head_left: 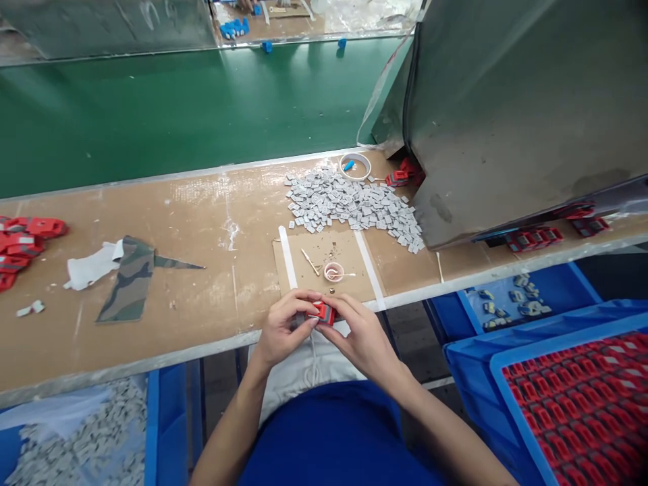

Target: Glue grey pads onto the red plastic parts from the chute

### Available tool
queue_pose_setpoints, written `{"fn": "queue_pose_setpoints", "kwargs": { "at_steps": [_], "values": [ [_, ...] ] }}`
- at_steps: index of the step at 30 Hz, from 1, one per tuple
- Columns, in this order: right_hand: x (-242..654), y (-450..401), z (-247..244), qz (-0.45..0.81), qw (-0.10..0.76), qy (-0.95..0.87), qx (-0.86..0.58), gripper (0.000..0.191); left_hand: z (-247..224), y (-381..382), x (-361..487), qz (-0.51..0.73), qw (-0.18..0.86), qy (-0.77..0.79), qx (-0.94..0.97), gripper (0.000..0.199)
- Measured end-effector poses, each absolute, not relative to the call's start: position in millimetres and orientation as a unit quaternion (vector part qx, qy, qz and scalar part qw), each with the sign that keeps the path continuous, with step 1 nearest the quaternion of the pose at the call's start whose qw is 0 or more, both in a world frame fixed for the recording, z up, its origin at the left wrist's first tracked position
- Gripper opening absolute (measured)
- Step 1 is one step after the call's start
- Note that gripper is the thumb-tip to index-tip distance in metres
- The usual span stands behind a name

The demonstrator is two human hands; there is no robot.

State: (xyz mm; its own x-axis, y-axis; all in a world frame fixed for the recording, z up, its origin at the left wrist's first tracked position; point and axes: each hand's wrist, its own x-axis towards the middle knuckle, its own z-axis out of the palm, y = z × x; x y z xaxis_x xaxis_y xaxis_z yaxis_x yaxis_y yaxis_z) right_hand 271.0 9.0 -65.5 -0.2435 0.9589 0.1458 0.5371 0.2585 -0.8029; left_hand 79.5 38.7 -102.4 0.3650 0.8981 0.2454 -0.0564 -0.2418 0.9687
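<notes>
Both hands hold one small red and grey toy car body (324,312) just over the table's front edge. My left hand (286,327) pinches its left end between thumb and fingers. From the other side, my right hand (362,337) grips the right end, fingers curled over it. Just beyond them, a small round cup (333,272) with a white stick (347,275) across it sits on a taped cardboard piece (354,260). A pale wooden stick (310,262) lies left of the cup. Behind is a wide heap of small grey flat pieces (349,202).
A tape roll (355,167) lies behind the heap. Red toy parts (25,243) and a camouflage cloth piece (129,280) are at left. A big metal housing (516,115) blocks the right. Blue crates (499,381) flank my seat below table height. A green belt (177,115) runs behind.
</notes>
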Motion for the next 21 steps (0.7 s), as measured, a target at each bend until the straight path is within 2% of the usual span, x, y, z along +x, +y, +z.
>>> {"fn": "queue_pose_setpoints", "kwargs": {
  "at_steps": [9, 14, 21],
  "values": [
    [272, 13, -64, 0.326, 0.323, -0.724, -0.515, 0.031, -98, 40, 78, 0.453, 0.534, 0.329, 0.634, 0.011],
    [273, 14, -56, 0.294, 0.321, -0.745, -0.505, 0.027, -100, 41, 79, 0.465, 0.499, 0.328, 0.654, 0.009],
    [269, 14, -53, 0.26, 0.331, -0.758, -0.498, 0.032, -102, 38, 80, 0.492, 0.455, 0.335, 0.663, 0.008]
  ]
}}
